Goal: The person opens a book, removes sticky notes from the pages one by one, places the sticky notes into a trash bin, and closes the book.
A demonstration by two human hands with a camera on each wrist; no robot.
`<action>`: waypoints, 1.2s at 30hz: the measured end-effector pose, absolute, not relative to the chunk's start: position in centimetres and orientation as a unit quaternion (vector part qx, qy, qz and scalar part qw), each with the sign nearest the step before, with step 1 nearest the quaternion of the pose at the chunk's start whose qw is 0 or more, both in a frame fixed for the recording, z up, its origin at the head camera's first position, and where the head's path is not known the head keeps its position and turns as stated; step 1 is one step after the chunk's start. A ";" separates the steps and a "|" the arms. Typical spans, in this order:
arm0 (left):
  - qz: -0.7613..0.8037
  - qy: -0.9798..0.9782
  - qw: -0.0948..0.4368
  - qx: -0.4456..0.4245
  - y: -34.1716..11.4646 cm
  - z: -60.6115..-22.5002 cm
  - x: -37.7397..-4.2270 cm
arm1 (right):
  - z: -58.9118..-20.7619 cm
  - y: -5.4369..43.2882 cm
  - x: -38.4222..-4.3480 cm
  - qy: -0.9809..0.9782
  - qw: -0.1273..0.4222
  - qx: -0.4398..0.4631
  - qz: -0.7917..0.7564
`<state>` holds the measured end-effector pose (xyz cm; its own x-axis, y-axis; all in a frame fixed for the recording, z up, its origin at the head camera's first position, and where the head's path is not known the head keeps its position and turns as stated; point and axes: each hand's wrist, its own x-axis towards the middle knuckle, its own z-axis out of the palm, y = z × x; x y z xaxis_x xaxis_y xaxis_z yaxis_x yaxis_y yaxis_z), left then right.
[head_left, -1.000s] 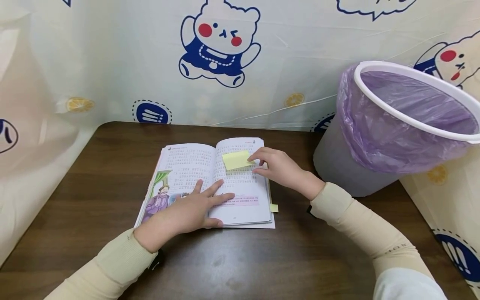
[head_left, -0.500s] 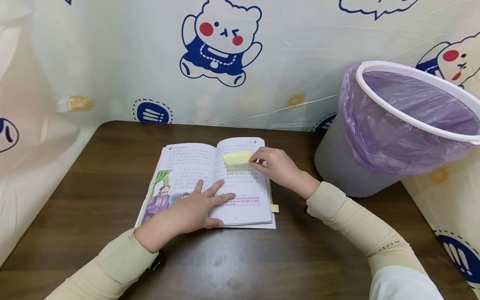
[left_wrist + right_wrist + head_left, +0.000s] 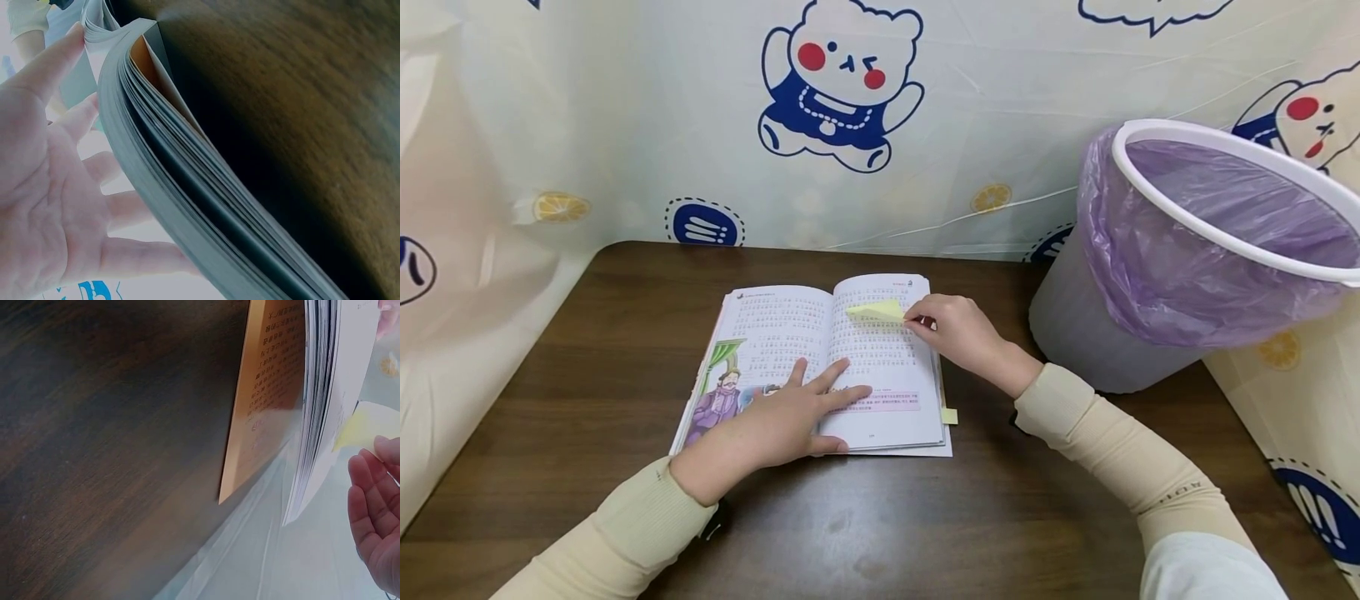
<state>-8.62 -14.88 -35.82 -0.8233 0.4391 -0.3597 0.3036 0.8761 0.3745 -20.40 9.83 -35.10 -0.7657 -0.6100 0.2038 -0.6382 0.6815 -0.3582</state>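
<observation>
An open book (image 3: 880,425) with printed pages lies on the brown table. My left hand (image 3: 786,421) rests across its lower middle with the fingers spread, and the left wrist view shows the palm (image 3: 44,187) beside the page edges. On the upper right page is a yellow sticky note (image 3: 877,311). My right hand (image 3: 958,329) pinches the note's right end between thumb and fingertips. The note is bent, its lower edge lifted off the page. In the right wrist view the yellow note (image 3: 369,428) stretches from the fingertips to the page.
A grey trash bin (image 3: 1093,325) with a purple liner (image 3: 1120,267) and white rim stands at the right. A small yellow tab (image 3: 950,416) sticks out of the book's right edge. A patterned curtain (image 3: 700,125) hangs behind the table (image 3: 850,533).
My right fingers have closed on the note's right end and peeled its lower edge upward, so it has gone from flat to bent. The left hand has stayed in place on the book.
</observation>
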 end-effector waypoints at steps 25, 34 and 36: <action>0.157 0.944 0.212 0.196 -15.0 -35.6 -8.7 | -33.9 11.7 -20.5 -0.889 0.131 0.348 0.266; 0.165 0.942 0.218 0.195 -14.9 -35.6 -8.5 | -34.0 12.2 -20.2 -0.904 0.105 0.315 0.270; 0.168 0.941 0.221 0.193 -14.9 -35.7 -8.4 | -34.0 12.3 -20.1 -0.902 0.110 0.316 0.274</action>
